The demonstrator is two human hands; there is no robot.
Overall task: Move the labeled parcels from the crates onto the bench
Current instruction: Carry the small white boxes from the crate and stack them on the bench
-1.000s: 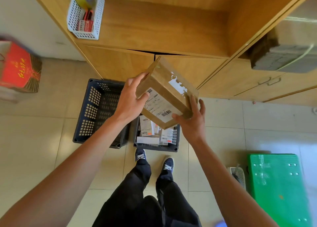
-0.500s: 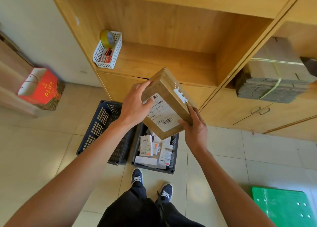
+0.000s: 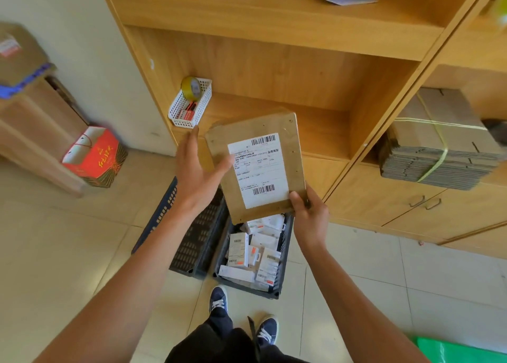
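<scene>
parcel (image 3: 256,165) label (image 3: 258,170) barcodes, print too blurred to read

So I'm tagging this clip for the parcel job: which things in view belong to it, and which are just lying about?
Part of the job:
- brown labelled parcel, right hand pinching its lower corner, left hand open beside it
- crate of small boxes
- second crate next to it
- wooden bench shelf

Just lying about:
- white basket with tape roll
- red gift box
- bundled flat cartons
- green lid
</scene>
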